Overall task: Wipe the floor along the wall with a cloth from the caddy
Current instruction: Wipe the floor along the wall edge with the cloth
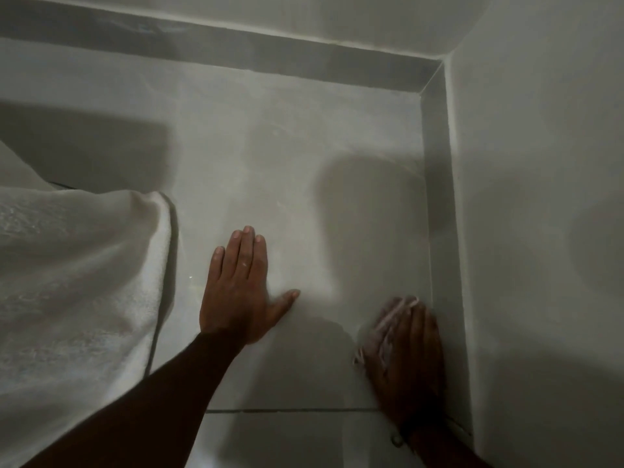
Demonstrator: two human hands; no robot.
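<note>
My right hand [410, 358] lies flat on a pale cloth [383, 329], pressing it onto the grey tiled floor [287, 163] right beside the skirting of the right wall [540, 197]. The cloth shows past my fingers at the top and left; the hand is blurred. My left hand [236, 288] rests palm down on the floor, fingers together and thumb spread, with nothing under it. The caddy is out of view.
A white bedsheet or towel [77, 282] hangs down to the floor at the left. A dark skirting strip [236, 49] runs along the far wall and meets the right wall's skirting in the corner [435, 72]. A grout line [290, 409] crosses the floor near me.
</note>
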